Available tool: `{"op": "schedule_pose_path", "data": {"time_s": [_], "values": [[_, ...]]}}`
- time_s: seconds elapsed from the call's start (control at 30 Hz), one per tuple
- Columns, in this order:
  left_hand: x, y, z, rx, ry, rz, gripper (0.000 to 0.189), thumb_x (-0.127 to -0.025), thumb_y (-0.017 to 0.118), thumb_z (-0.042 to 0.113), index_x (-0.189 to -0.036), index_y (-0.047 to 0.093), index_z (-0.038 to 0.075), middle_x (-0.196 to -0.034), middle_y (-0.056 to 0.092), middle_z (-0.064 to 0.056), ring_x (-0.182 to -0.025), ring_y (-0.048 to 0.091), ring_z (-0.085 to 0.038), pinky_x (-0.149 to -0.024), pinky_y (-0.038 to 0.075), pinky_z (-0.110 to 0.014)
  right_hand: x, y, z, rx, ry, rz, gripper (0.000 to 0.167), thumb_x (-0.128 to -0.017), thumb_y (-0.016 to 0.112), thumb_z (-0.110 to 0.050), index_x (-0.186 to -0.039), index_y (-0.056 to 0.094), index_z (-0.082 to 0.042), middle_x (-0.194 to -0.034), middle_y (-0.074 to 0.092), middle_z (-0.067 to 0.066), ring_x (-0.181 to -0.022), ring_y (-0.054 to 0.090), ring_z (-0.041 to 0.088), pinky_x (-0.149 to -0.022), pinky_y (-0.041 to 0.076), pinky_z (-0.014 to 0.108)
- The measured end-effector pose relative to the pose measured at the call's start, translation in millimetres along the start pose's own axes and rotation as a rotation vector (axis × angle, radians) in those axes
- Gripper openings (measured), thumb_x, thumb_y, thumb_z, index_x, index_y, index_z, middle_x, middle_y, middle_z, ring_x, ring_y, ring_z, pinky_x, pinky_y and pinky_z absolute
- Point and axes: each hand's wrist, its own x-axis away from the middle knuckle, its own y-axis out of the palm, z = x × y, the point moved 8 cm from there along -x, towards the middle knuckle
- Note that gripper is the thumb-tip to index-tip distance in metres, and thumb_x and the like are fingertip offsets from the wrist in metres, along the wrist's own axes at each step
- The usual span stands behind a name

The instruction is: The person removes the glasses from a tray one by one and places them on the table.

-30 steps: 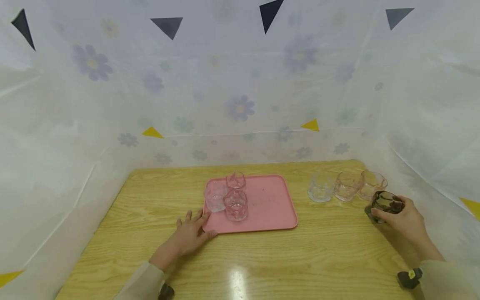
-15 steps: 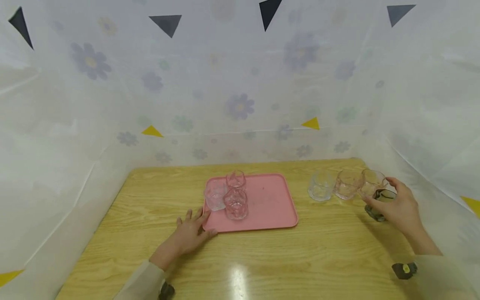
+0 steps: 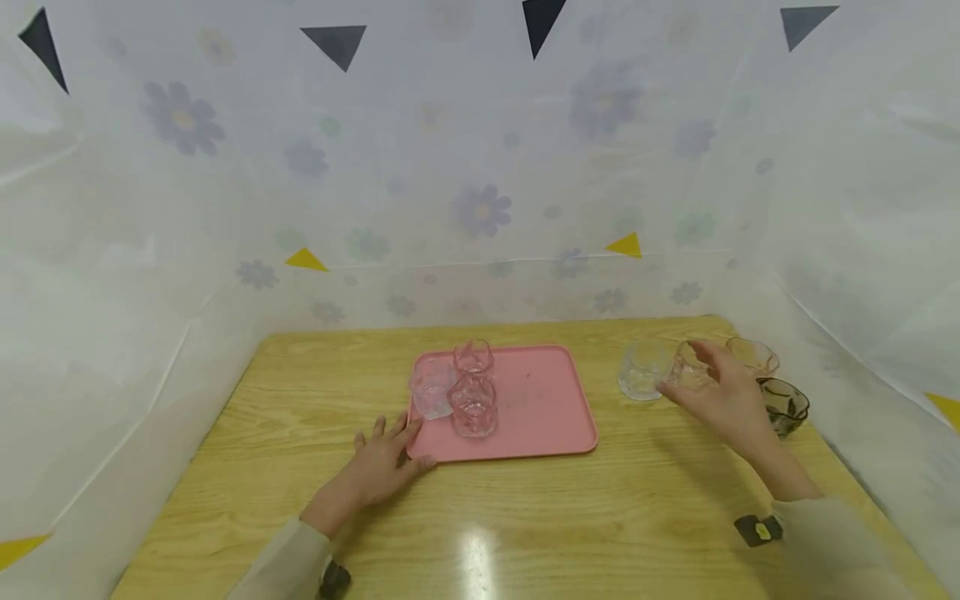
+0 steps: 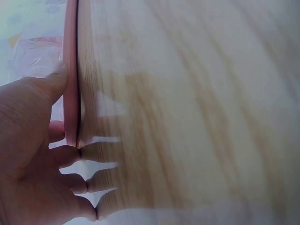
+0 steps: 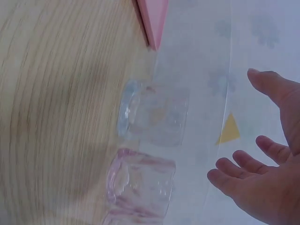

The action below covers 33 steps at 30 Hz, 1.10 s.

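My left hand rests against the near left corner of the pink tray, its fingers spread along the side and the thumb at the front edge. On the tray's left part stand a clear glass and two pinkish glasses, the nearer pink glass and the farther one. My right hand hovers with parted thumb and fingers near a clear glass and a pink-tinted glass, holding nothing. Behind the hand are another pinkish glass and a dark grey glass, both partly hidden.
A wood-grain table carries everything. White flower-patterned sheeting encloses it at the back and sides, with the right sheet close beside the dark glass. The tray's right part is bare pink surface.
The right hand has let go of the dark glass and moved left toward the clear glass, leaving the dark one on the table. My left hand stays at the tray corner.
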Motion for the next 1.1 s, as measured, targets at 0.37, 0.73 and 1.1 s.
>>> {"op": "schedule_pose_path", "data": {"time_s": [0.37, 0.73, 1.1], "values": [[-0.3, 0.4, -0.3, -0.006, 0.005, 0.007, 0.077, -0.104, 0.06, 0.055, -0.161, 0.043, 0.006, -0.168, 0.033, -0.028, -0.152, 0.019, -0.067, -0.113, 0.009, -0.089, -12.5, 83, -49, -0.142, -0.144, -0.116, 0.084, -0.089, 0.087, -0.027, -0.157, 0.044, -0.001, -0.158, 0.048, 0.024, -0.143, 0.049, 0.047, -0.111, 0.047, 0.064], [-0.2, 1.4, -3.0, 0.0, 0.008, 0.01, 0.077, -0.104, 0.06, 0.054, -0.161, 0.043, 0.006, -0.168, 0.031, -0.028, -0.152, 0.017, -0.066, -0.113, 0.007, -0.089, -16.5, 142, -92, -0.215, -0.221, -0.22, 0.083, -0.086, 0.09, -0.025, -0.155, 0.047, -0.003, -0.153, 0.055, 0.024, -0.142, 0.053, 0.044, -0.11, 0.048, 0.065], [-1.2, 1.4, -1.8, 0.004, 0.02, 0.016, 0.076, -0.104, 0.061, 0.052, -0.161, 0.042, 0.007, -0.167, 0.032, -0.029, -0.151, 0.018, -0.067, -0.113, 0.008, -0.089, -12.1, 192, -117, -0.216, -0.249, -0.271, 0.085, -0.082, 0.093, -0.024, -0.152, 0.05, -0.001, -0.151, 0.057, 0.025, -0.138, 0.056, 0.044, -0.109, 0.051, 0.061]]}}
